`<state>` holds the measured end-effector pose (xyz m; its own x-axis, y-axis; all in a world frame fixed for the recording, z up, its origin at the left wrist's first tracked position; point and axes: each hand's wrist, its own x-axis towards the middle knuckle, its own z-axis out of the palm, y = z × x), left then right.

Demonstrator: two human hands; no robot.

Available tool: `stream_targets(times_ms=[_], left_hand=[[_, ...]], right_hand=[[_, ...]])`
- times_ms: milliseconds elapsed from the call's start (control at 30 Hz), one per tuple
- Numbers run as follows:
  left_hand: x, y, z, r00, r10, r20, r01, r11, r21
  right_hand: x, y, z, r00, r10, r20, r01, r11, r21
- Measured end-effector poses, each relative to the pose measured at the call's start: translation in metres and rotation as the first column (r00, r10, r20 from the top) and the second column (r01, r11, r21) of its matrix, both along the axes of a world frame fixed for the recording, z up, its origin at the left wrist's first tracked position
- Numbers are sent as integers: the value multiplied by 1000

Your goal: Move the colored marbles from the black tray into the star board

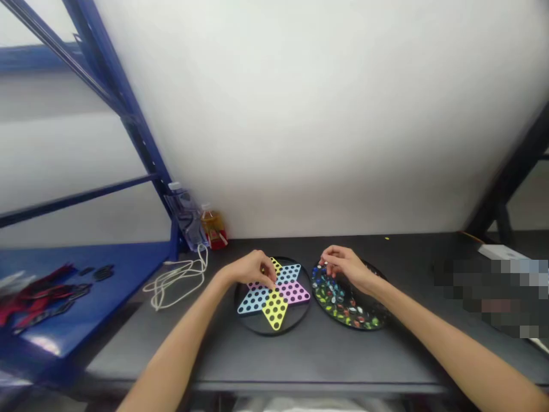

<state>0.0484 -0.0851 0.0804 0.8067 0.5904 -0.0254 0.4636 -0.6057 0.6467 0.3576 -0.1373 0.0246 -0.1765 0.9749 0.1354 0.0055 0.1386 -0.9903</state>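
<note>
A star-shaped Chinese checkers board [274, 309] with yellow, blue and pink points and black holes lies on a round black base [274, 331]. My left hand [251, 269] hangs over its upper left, fingertips bunched down near the yellow point at the top. Whether those fingers hold a marble is hidden. To the right sits a round black tray [349, 323] full of several coloured glass marbles [338, 303]. My right hand [345, 266] is over the tray's upper left side, fingertips down among the marbles. I cannot tell if it holds one.
A clear plastic bottle [185, 216] and an amber bottle [213, 229] stand at the back left. A coiled white cable [178, 280] lies beside the board. A blue metal shelf [86, 274] holds red and black items [43, 294]. A white box [500, 253] sits at the right, next to a blurred patch.
</note>
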Motion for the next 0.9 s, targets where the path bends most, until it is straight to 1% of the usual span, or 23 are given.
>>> stream_targets(times_ms=[67, 100, 167, 200, 233, 300, 367, 467, 533, 600, 667, 700, 767, 800, 833, 867, 900], left_hand=[[1, 0, 0, 1000, 21, 19, -21, 1000, 20], [2, 0, 0, 998, 48, 35, -49, 998, 32], [2, 2, -2, 989, 127, 73, -131, 989, 63], [2, 4, -3, 980, 176, 96, -185, 979, 90], [1, 7, -5, 966, 230, 120, -245, 961, 125], [-4, 15, -10, 928, 331, 170, -362, 909, 207], [-12, 26, -17, 884, 414, 218, -461, 849, 260], [-26, 42, -31, 817, 510, 269, -570, 786, 241], [-35, 52, -42, 783, 548, 296, -613, 760, 216], [-41, 60, -52, 761, 574, 303, -639, 744, 196], [-45, 65, -59, 740, 597, 310, -661, 729, 174], [-46, 67, -62, 734, 602, 315, -667, 726, 168], [-47, 70, -66, 726, 606, 325, -673, 722, 159], [-47, 71, -67, 725, 606, 329, -674, 721, 158], [-47, 71, -68, 725, 604, 331, -674, 722, 158], [-47, 71, -68, 727, 603, 329, -672, 723, 160], [-47, 71, -69, 729, 602, 326, -671, 723, 166]], right_hand=[[7, 5, -3, 986, -84, 143, 69, 992, 109], [11, 8, -5, 958, -150, 245, 103, 976, 194], [21, 11, -8, 857, -284, 430, 123, 923, 365], [25, 13, -8, 806, -322, 496, 101, 902, 421], [28, 14, -9, 770, -333, 545, 67, 890, 450], [33, 14, -9, 743, -305, 596, -6, 887, 461], [33, 14, -9, 745, -243, 622, -90, 886, 454], [29, 12, -10, 749, -146, 647, -202, 879, 432], [25, 12, -12, 754, -113, 647, -227, 879, 419], [23, 14, -14, 778, -110, 619, -199, 891, 408], [22, 16, -15, 841, -111, 530, -104, 927, 360], [23, 17, -14, 890, -108, 443, -35, 952, 304], [23, 19, -12, 980, -100, 174, 79, 989, 124], [23, 19, -10, 995, -95, 22, 95, 995, 26], [23, 19, -9, 990, -90, -112, 85, 995, -53], [22, 19, -7, 974, -87, -207, 66, 992, -105], [21, 19, -7, 964, -85, -253, 52, 990, -133]])
